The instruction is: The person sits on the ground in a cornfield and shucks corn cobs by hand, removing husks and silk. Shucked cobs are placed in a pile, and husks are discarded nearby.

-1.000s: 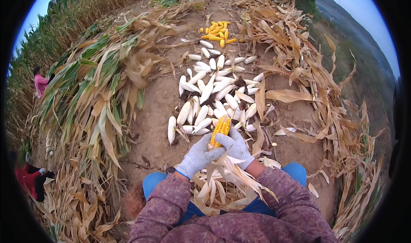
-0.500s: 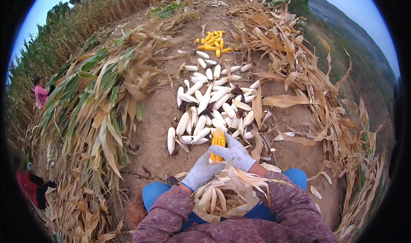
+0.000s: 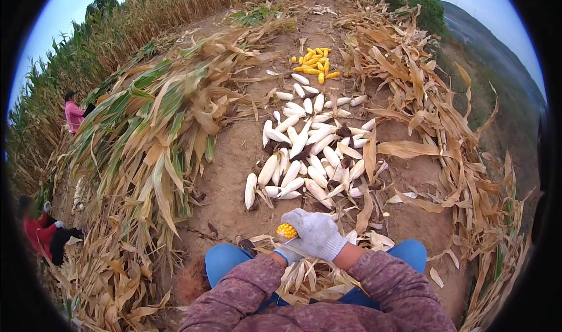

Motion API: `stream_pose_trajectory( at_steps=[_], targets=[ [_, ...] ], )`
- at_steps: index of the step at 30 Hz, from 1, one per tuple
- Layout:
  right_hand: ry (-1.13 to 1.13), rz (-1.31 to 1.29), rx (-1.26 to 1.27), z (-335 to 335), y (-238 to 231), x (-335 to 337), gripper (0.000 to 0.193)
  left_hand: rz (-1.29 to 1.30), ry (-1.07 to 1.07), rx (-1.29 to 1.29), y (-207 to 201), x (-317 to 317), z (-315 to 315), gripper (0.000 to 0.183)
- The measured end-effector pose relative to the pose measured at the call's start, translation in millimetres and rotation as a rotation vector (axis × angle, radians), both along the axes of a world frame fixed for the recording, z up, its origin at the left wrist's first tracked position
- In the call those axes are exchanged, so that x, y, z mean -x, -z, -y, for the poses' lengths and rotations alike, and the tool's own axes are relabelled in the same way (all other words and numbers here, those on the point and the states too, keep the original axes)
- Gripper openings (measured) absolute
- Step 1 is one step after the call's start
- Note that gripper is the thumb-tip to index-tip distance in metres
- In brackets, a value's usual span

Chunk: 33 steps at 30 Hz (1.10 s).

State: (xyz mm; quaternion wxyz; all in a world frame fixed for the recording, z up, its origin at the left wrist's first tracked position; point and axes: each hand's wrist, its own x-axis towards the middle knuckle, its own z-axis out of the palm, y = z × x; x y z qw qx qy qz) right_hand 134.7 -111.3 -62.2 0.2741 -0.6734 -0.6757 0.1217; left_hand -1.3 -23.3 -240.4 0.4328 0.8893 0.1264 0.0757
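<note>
A yellow corn cob [image 3: 286, 231] pokes out to the left from between my two gloved hands, low over my lap. My right hand [image 3: 317, 233], in a whitish knit glove, curls over it from above, fingers closed. Just under the cob, my left hand [image 3: 288, 252] presses up against it, also gloved and closed; my right hand covers most of its fingers. Dry husk leaves [image 3: 307, 279] lie below the hands, between my knees. Beyond them spreads a heap of pale ears still in their thin white husks [image 3: 301, 141].
Several bare yellow cobs [image 3: 316, 61] form a small pile past the white ears. Banks of dry husks and stalks line the left [image 3: 149, 150] and the right [image 3: 413, 98]. At the far left are a person in pink [image 3: 74, 116] and another in red [image 3: 42, 235].
The cob has gone from upright to tipped left and lower, closer to my lap. My right hand has wrapped over it, covering most of it and my left hand. The view has shifted slightly.
</note>
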Motion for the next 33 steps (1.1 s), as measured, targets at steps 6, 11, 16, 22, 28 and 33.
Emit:
stream_pose_trajectory(
  at_steps=[6, 11, 16, 22, 28, 33],
  targets=[
    [0.525, -0.961, -0.123, -11, 14, -48, 0.061, -0.388, -0.042, -0.133, -121, -33, 23, 0.048],
    [0.532, -1.742, -0.362, -1, -2, -103, 0.024, -0.413, 0.276, -0.285, -120, -29, 35, 0.058],
    [0.483, -1.748, -0.366, -8, -5, -111, 0.023, -0.273, 0.399, -0.14, -108, -21, 31, 0.073],
    [0.38, -1.652, -0.09, -8, 19, -99, 0.032, 0.158, -0.411, 0.383, -131, -29, -20, 0.059],
    [0.483, -1.61, 0.509, -13, 60, -33, 0.05, 0.406, -0.607, 0.417, -153, -15, -38, 0.045],
    [0.486, -1.331, 0.911, 9, 111, 18, 0.047, 0.586, -0.748, 0.679, -179, 5, -68, 0.028]
  ],
)
